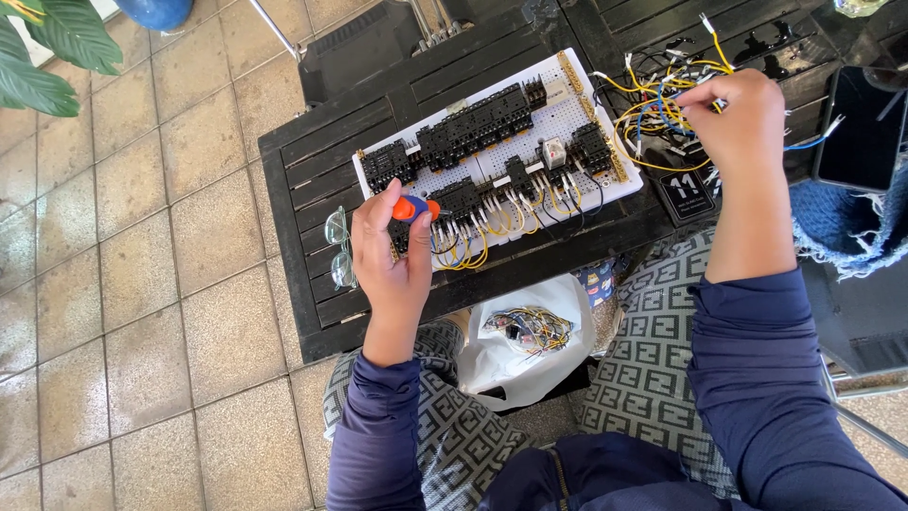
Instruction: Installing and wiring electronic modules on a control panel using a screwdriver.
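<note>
- Left hand (392,260), centre of frame: fingers wrapped tight round a small screwdriver (414,208) with an orange and blue handle, tip hidden at the lower edge of the white board (558,114).
- Right hand (742,118), upper right: fingers pinched shut in a loose tangle of wires (653,109), yellow, blue and black, at the board's right end.
- Wires probably light, limp, prone to snag; best taken singly near one end.
- Screwdriver stiff, light; handle the likely grip.
- Small black square sign (688,192) with white marks on the dark slatted counter (312,161), below the wires.
- White plastic bag (525,355) of more wires, lower centre.
- Glasses (339,248) left of the hand.
</note>
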